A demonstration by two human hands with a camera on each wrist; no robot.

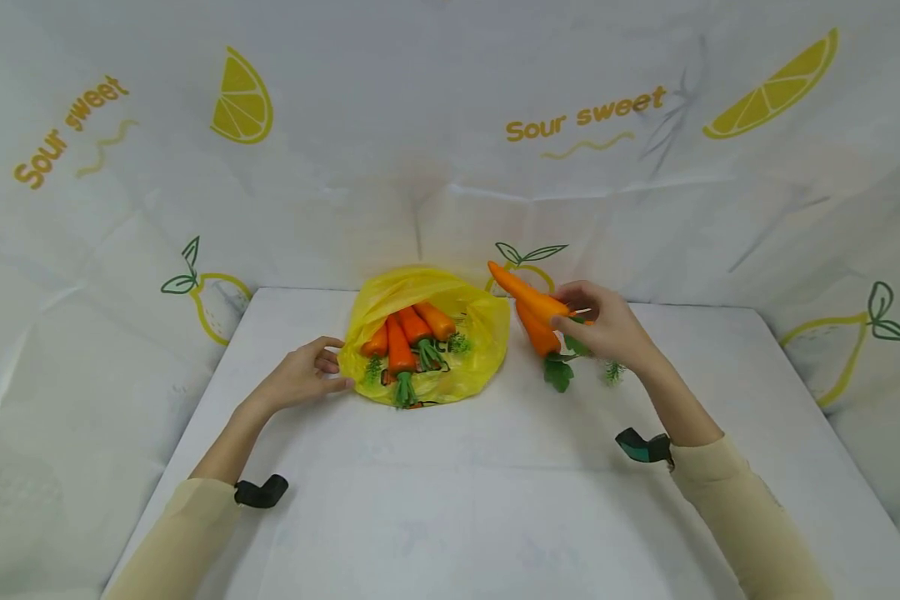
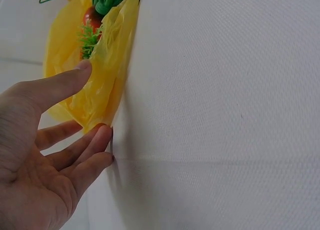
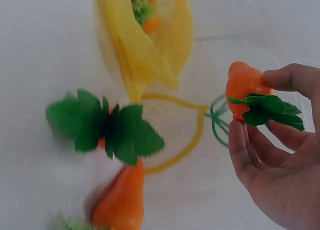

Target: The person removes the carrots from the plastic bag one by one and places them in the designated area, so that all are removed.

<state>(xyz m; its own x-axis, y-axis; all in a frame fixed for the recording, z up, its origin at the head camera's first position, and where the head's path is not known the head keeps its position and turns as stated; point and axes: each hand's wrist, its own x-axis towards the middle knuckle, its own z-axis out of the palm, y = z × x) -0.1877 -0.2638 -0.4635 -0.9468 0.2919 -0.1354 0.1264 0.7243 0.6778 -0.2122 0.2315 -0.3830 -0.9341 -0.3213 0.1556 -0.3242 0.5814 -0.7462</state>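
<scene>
A yellow plastic bag (image 1: pixel 487 367) lies with its mouth facing me, and several orange toy carrots (image 1: pixel 400 346) with green tops show inside. At the bag's left edge my left hand (image 1: pixel 303 375) touches the plastic, thumb in front and fingers loosely bent beside it. To the right of the bag, my right hand (image 1: pixel 603 325) pinches a carrot (image 1: pixel 528 293) with leafy greens, its tip pointing up and left. Below it lies another leafy carrot (image 1: pixel 537 332). In the right wrist view one more carrot (image 3: pixel 122 202) lies by those leaves (image 3: pixel 135 137).
A white surface (image 1: pixel 450 500) spreads under the hands, and a white cloth (image 1: pixel 390 125) with printed lemons rises behind and at both sides. Feathery greens (image 1: pixel 613 372) stick out below my right hand. A dark strap piece (image 1: pixel 262 492) sits at the left wrist.
</scene>
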